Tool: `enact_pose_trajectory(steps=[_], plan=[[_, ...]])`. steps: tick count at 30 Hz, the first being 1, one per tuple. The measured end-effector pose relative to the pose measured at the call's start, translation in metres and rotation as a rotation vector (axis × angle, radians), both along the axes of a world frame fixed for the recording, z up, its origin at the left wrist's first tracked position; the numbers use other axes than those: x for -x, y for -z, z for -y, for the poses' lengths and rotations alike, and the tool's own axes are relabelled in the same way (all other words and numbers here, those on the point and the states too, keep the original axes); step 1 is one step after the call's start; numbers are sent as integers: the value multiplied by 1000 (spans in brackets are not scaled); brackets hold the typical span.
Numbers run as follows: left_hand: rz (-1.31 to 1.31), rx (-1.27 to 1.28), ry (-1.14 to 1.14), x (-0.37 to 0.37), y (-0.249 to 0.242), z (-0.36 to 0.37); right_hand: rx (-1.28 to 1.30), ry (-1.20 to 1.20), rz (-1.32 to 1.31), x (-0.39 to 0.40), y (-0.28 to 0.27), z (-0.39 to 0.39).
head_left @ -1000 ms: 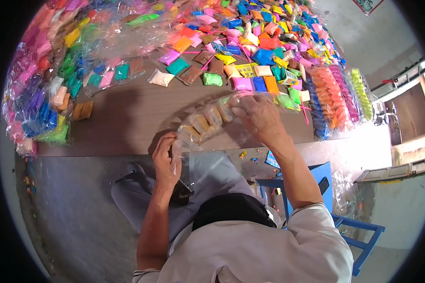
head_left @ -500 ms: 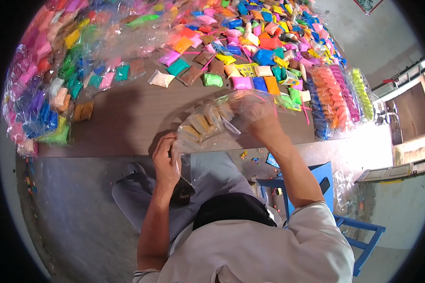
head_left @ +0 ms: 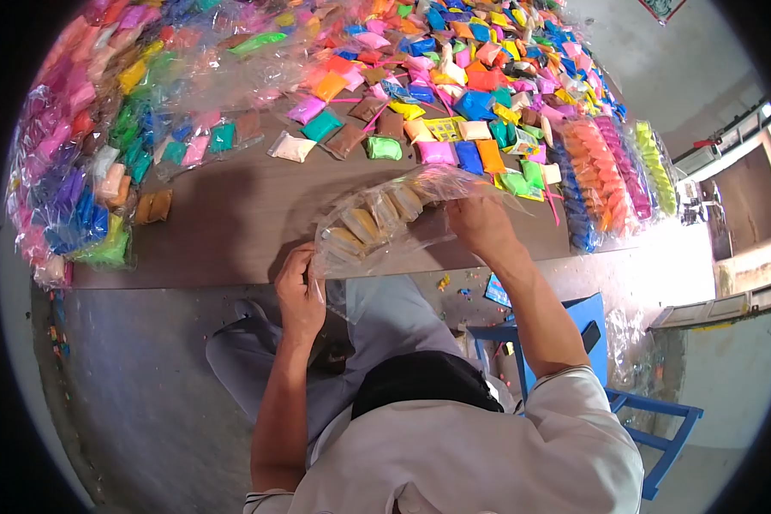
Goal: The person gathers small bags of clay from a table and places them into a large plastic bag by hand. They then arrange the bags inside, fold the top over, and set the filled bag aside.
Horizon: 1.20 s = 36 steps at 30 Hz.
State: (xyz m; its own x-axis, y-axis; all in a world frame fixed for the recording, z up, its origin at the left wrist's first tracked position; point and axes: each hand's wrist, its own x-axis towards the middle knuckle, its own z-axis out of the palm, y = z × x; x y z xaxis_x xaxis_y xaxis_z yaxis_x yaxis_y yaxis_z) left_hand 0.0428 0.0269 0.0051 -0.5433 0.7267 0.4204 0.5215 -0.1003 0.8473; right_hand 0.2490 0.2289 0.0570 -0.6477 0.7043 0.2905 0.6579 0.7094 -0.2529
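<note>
A clear plastic bag (head_left: 428, 244) stretches between my two hands above the table's front edge. Inside it lies a row of several tan packets (head_left: 364, 224), slanting up to the right. My left hand (head_left: 300, 278) grips the bag's lower left end, fingers closed on the film. At the other end, my right hand (head_left: 481, 224) is closed on the upper right part of the bag. On the table to the left, a tan packet (head_left: 153, 206) lies apart from the bag.
Loose colourful packets (head_left: 480, 77) cover the back of the table (head_left: 231, 231). Bagged packets (head_left: 86, 197) heap up at the left. Long bags of orange packets (head_left: 598, 176) and other colours line the right side. A blue stool (head_left: 587, 334) stands at my right.
My right hand has come slightly toward me and is less covered by film. The bag is spread wider, with its packets in a row. My left hand has barely moved.
</note>
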Motion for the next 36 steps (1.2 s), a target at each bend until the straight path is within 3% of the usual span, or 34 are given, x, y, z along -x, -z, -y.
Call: enact_pose_trajectory(steps=[2, 11, 14, 17, 20, 23, 26, 28, 30, 33, 36], plan=[[-1, -2, 4, -1, 0, 0, 2, -42, -134, 3, -4, 1], [-3, -21, 25, 2, 5, 0, -102, -213, -180, -5, 2, -1], [39, -47, 25, 2, 12, 0, 296, 102, 214, -6, -50, 21], [43, -34, 7, 1, 9, 0, 627, -163, -132, -29, -87, 30], [55, -28, 10, 0, 10, 0, 705, -269, -458, -41, -114, 35], [35, -48, 14, 1, 6, -1, 906, -299, -564, -47, -162, 54], [-20, -17, -1, 1, 4, 1, 775, -404, -690, -32, -193, 68], [-111, 9, -67, 1, 7, 1, 670, -451, -606, -3, -207, 70], [71, 3, -13, 3, 13, 2, 635, -498, -468, 40, -219, 74], [50, -37, 6, 5, 13, 2, 540, -761, -228, 118, -209, 70], [86, -46, 1, 2, 13, 3, 236, -1004, 145, 208, -198, 74]])
